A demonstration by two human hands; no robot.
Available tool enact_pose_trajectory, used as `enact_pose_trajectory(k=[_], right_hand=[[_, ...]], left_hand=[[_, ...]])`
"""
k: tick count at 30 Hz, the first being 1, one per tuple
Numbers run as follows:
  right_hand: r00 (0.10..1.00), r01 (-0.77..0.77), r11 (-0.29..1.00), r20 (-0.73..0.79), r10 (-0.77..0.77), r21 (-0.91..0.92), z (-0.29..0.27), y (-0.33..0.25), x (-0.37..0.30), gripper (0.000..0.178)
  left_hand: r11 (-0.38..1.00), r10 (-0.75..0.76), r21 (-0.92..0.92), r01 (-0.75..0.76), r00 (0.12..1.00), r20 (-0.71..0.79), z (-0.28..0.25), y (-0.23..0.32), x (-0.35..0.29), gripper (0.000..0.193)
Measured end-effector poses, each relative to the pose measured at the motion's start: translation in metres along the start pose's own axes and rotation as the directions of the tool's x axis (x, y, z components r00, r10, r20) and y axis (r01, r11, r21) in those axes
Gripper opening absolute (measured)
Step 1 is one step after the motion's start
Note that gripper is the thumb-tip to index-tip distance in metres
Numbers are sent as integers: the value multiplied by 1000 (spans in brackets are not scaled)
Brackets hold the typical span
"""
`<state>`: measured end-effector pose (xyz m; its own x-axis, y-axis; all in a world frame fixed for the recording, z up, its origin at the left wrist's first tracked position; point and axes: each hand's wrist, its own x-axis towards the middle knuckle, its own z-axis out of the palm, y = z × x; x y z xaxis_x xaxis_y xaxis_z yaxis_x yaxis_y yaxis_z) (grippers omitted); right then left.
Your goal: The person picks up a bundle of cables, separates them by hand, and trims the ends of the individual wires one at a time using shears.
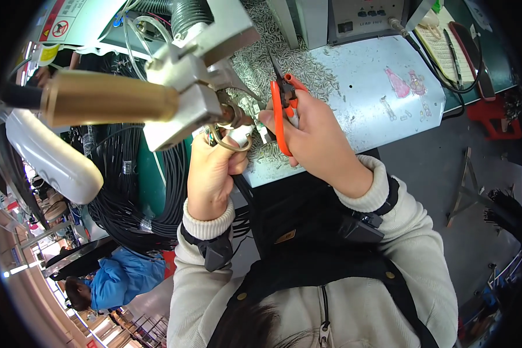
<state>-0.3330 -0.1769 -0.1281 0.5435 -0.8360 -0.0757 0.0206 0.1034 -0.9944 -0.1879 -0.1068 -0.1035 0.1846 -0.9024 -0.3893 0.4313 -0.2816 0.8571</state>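
My right hand (pixel 322 136) wraps round orange-handled pliers (pixel 280 124) whose slim dark tips point away from me. Its thumb and fingertips reach toward a small pale metal piece (pixel 263 132) under the machine head. Close by on the left, my left hand (pixel 209 174) has its fingers curled together. The metal ring (pixel 232 145) and the machine's nozzle cover part of them, so what they pinch is hidden. Above both hands hangs the machine head (pixel 185 110), a metal block with a brass-coloured cylinder (pixel 113 97).
Many small silvery cut pieces (pixel 278 26) litter the pale work plate (pixel 383 69). A grey control box (pixel 365 20) stands at the back, with a notebook (pixel 443 49) and pen to its right. Coiled black cables (pixel 127 214) lie left. A person in blue (pixel 124 278) is at lower left.
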Motion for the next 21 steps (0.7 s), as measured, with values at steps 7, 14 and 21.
enact_pose_trajectory(k=[7,14,21], right_hand=[[1000,-18,999,18,19,-39,0,-3,0,20],[998,-56,995,-24,58,77,3,-10,-8,19],[995,-93,976,57,83,199,-2,-14,-31,16]], left_hand=[[998,59,-21,-60,997,-47,1,-5,-2,15],[999,20,37,-17,996,-81,3,-2,-5,13],[981,-32,-186,51,994,104,1,-6,-40,16]])
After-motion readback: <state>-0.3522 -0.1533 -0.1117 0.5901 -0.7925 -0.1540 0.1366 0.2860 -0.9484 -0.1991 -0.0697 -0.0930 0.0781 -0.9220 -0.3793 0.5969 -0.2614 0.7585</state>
